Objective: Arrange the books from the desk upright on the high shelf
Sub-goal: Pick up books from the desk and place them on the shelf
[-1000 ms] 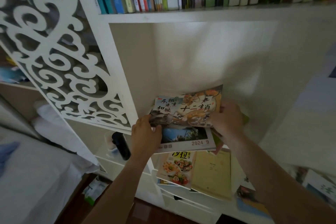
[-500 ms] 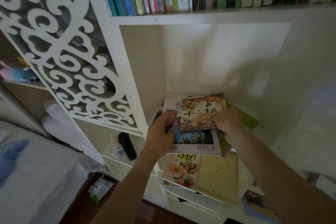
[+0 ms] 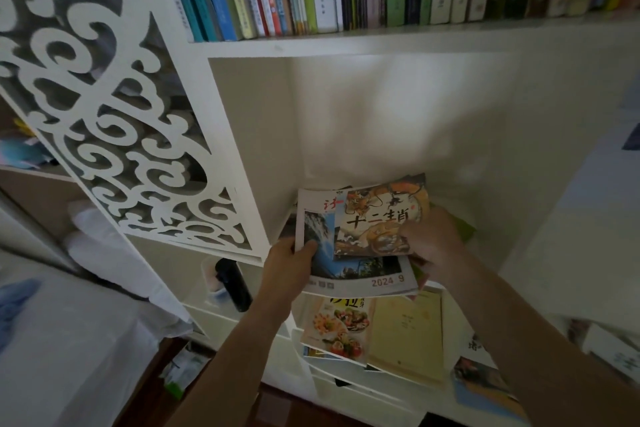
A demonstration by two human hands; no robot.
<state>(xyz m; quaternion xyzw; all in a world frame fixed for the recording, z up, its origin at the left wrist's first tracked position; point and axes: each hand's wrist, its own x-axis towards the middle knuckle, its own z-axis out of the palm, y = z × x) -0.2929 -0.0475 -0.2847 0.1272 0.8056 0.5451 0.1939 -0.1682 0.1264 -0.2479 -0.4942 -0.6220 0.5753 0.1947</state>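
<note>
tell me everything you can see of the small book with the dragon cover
The dragon book is a thin, glossy softcover showing golden dragons, waves and large black characters. It lies flat and slightly askew on top of the 2024 magazine, in the stack both hands carry. The right hand pinches its lower right corner.

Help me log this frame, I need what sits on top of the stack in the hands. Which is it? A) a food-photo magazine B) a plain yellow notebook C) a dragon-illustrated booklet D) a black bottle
C: the dragon-illustrated booklet lies on the magazine marked 2024 9, with the right hand on it and the left hand gripping the magazine's edge.
</note>
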